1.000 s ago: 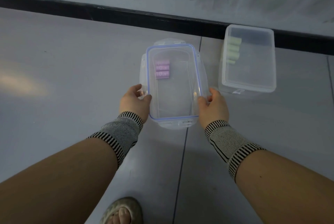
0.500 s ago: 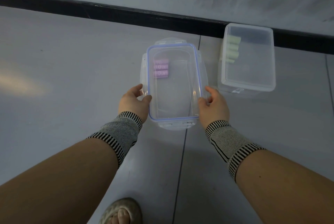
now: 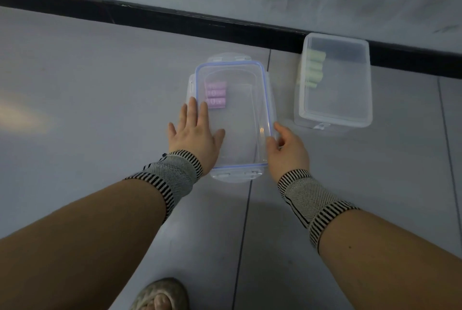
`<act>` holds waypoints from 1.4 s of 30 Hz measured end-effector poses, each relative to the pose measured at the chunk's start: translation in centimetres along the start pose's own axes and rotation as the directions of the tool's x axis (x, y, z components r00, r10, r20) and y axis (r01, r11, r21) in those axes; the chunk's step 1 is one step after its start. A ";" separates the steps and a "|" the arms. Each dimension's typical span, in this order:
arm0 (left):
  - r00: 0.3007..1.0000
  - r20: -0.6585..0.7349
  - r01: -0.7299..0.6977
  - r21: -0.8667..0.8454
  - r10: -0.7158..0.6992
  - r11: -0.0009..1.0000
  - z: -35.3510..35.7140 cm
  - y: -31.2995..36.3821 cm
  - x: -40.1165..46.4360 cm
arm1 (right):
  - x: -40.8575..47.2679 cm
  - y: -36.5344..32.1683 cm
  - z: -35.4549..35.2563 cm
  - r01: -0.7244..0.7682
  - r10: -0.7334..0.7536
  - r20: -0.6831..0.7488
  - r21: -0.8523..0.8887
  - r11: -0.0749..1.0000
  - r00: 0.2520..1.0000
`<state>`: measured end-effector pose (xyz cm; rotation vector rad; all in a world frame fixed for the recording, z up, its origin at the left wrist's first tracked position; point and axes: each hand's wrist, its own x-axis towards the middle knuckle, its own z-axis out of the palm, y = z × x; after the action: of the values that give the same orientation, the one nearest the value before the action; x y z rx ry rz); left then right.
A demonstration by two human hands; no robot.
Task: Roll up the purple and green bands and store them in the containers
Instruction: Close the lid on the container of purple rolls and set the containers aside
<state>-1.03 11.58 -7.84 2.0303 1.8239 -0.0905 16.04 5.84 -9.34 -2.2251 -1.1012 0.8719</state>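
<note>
Your left hand [image 3: 193,132] lies flat, fingers straight and spread, on the lid [image 3: 237,119] of the near box [image 3: 191,84]. Likely you're pressing it down to seat it before the side clips go on. Your right hand [image 3: 287,145] curls round the lid's right edge, thumb on top, probably steadying that side or working the flap there.

Purple rolls [image 3: 215,94] sit inside, stacked against the far-left wall, seen through the lid. Green rolls [image 3: 313,68] sit in the far box [image 3: 332,82], top-left corner, just in front of the black skirting [image 3: 150,18]; whether its lid is fully closed I can't tell. Both sets look stored, so the task seems nearly done, with only latching left.

Materials: boxes are clear hard plastic, rounded rectangles; the near lid has a blue seal line round the rim and hinged flaps at the ends. Rolls are short soft cylinders, matte. Floor [image 3: 87,79] is smooth grey tile with thin joints, so the box could slide while you press. Knit striped wristbands [image 3: 172,174] are on both wrists.
</note>
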 end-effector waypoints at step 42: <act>0.990 -0.054 -0.126 0.114 0.133 0.986 1.4 1.3 3.2 | 1.7 -2.6 1.3 0.373 -0.309 0.221 -0.371 0.850 0.925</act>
<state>1.00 13.99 -9.75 2.2457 1.7530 -0.0941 14.56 8.92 -9.02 -2.1912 -1.8343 0.7138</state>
